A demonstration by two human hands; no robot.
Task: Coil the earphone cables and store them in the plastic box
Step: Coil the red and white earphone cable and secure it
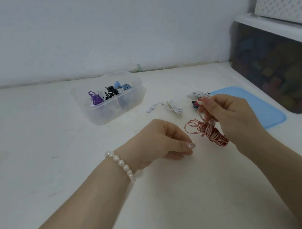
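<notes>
Red cable (pixel 209 132) hangs in a loose tangle from the right hand (pixel 229 117), right of centre in the frame; the thumb and fingers pinch its strands, and a red-and-white earbud pokes out at the fingertips. The left hand (pixel 161 141), at centre, is curled with thumb and fingertips drawn together; whether it pinches anything I cannot tell. A pearl bracelet (pixel 121 165) circles that wrist. The clear box (pixel 138 96) stands on the white table (pixel 38 167) at upper centre, well apart from both hands, with purple, black and blue coils in it. A white coil (pixel 172 107) lies between the box and the right hand. Another white bundle (pixel 196 95) lies just above the right fingertips, beside the blue lid (pixel 260 107).
</notes>
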